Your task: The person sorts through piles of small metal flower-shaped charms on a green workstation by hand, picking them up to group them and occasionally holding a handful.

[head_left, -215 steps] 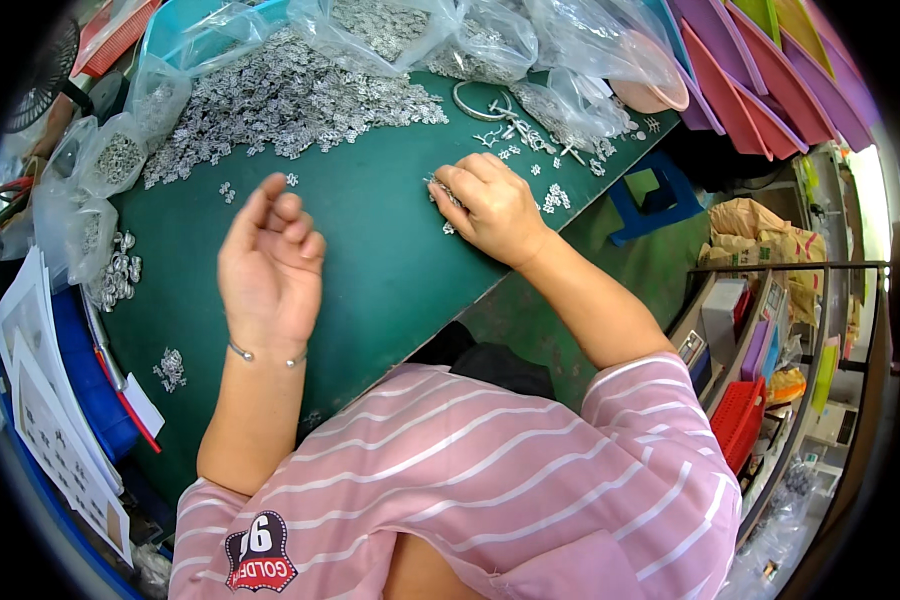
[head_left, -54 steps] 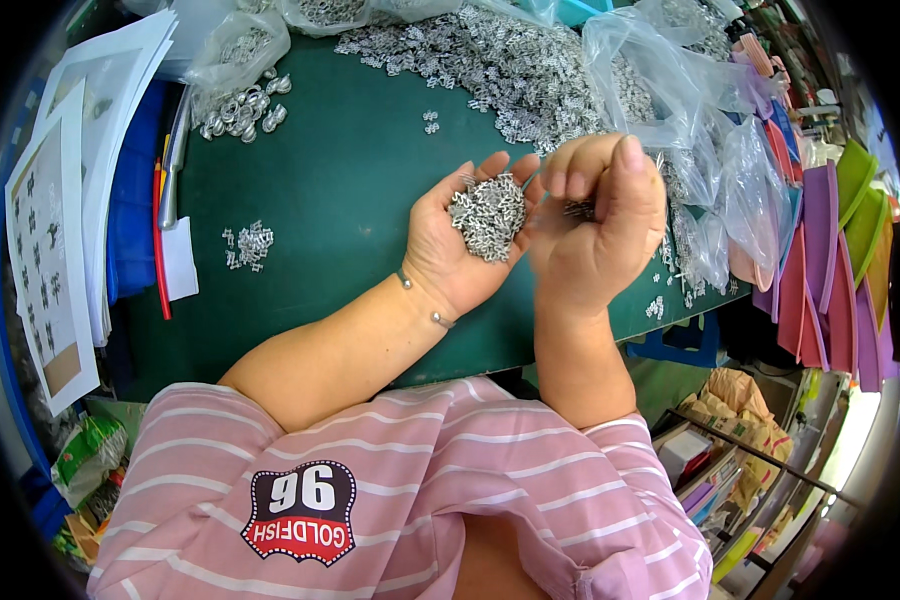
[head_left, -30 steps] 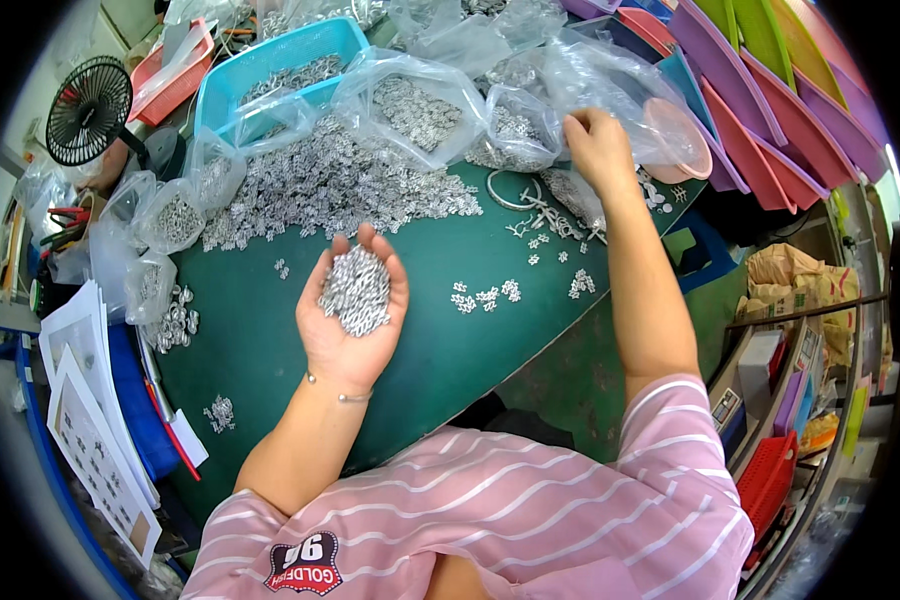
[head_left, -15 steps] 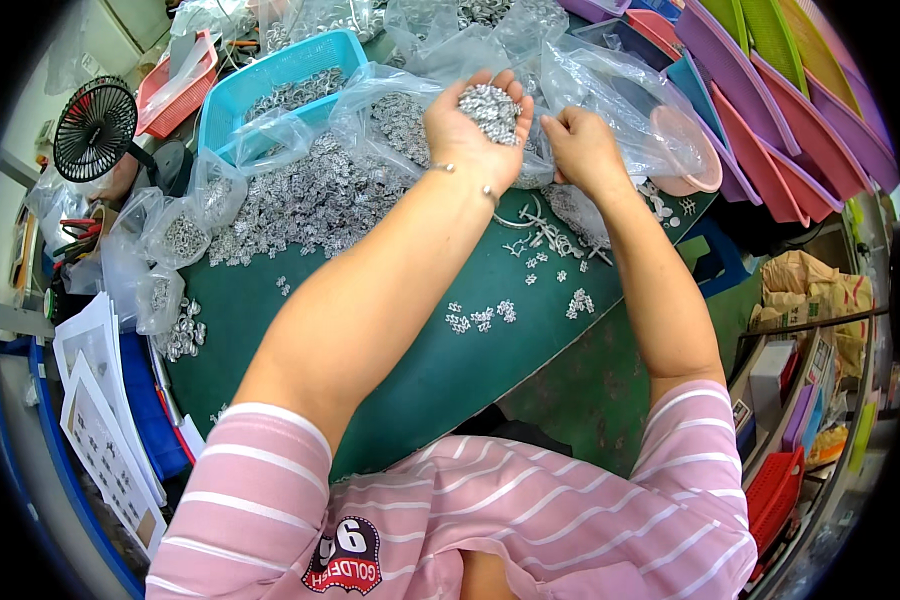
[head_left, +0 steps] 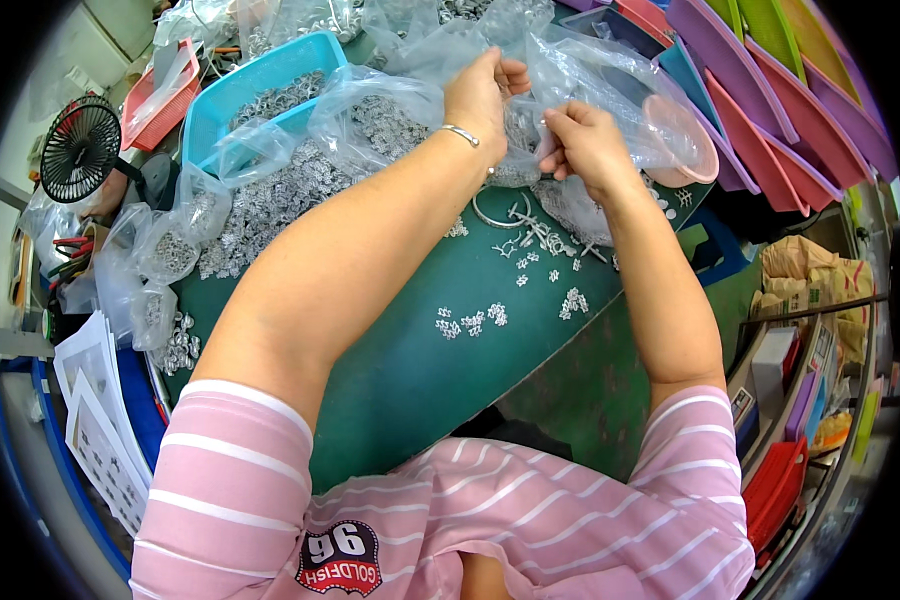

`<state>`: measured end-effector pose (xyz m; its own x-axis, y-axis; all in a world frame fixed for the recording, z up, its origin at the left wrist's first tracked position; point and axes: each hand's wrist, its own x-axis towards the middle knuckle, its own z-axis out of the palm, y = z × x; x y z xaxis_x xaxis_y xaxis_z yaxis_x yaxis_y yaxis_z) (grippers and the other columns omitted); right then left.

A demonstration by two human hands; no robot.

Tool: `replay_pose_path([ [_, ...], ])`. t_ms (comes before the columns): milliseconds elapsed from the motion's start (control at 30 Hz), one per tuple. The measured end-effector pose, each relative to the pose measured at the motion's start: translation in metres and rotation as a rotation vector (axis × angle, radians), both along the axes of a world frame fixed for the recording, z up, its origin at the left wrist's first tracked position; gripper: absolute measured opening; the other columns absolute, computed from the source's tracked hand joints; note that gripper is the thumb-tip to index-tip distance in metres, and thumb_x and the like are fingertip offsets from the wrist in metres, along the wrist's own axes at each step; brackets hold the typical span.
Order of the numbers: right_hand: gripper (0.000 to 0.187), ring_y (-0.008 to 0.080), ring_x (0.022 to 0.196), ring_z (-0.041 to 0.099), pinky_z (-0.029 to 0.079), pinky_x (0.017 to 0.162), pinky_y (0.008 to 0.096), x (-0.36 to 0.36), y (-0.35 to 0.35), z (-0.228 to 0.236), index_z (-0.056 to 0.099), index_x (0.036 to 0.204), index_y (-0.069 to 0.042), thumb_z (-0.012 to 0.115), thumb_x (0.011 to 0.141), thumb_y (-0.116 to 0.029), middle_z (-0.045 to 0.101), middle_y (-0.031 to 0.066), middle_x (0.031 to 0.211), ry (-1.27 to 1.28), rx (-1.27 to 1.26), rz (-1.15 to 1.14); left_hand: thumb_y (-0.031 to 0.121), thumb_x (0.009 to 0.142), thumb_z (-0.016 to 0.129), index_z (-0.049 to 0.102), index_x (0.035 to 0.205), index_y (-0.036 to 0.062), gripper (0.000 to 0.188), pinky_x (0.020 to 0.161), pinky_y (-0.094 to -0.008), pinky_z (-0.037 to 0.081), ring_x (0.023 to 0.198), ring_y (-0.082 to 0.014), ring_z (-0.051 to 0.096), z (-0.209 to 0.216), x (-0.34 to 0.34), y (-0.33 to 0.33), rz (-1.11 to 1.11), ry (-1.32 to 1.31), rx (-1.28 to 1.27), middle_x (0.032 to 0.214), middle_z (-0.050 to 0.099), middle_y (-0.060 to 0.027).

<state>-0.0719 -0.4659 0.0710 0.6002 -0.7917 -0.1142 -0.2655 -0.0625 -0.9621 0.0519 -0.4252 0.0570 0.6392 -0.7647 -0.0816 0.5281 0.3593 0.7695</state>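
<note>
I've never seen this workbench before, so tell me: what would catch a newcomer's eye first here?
First, the two hands at the top centre: the left hand and right hand meet at a clear plastic bag of small silvery metal parts. Left of them, a big heap of the same parts spreads over the green mat beside a blue tray. A black fan stands far left.

Loose metal pieces (head_left: 270, 205) on table (head_left: 410, 370), fan (head_left: 78, 148) left, trays (head_left: 770, 90) right
</note>
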Motion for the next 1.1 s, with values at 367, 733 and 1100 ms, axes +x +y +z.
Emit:
replay_pose_path([
  [367,0.024,0.0188,0.069,0.061,0.049,0.063,0.0306,-0.136,0.061,-0.036,0.062,0.090,0.002,0.072,0.070,-0.006,0.061,0.0123,0.076,0.472,-0.448,0.261,0.013,0.094,0.044,0.052,0.105,0.0075,0.015,0.040,-0.0254,0.033,0.047,-0.0102,0.042,-0.032,0.031,0.001,-0.180,-0.138,-0.085,0.070,0.051,-0.0021],
  [733,0.020,0.0370,0.084,0.056,0.047,0.076,0.0417,-0.122,0.097,-0.052,0.055,0.089,0.000,0.065,0.074,-0.008,0.053,0.0193,0.093,0.551,-0.568,0.254,0.019,0.092,0.051,0.057,0.097,0.0045,0.017,0.055,-0.0275,0.041,0.063,-0.0145,0.051,-0.011,0.032,0.045,-0.243,-0.403,-0.069,0.076,0.057,-0.0042],
  [1100,0.023,0.0339,0.085,0.056,0.046,0.077,0.0401,-0.092,0.119,-0.073,0.060,0.095,0.001,0.055,0.073,0.004,0.056,0.0173,0.093,0.168,-0.718,0.255,0.003,0.075,0.064,0.059,0.094,-0.0008,0.020,0.068,-0.0334,0.048,0.074,-0.0261,0.059,-0.057,-0.014,0.203,-0.458,-1.511,0.538,0.086,0.056,-0.0138],
])
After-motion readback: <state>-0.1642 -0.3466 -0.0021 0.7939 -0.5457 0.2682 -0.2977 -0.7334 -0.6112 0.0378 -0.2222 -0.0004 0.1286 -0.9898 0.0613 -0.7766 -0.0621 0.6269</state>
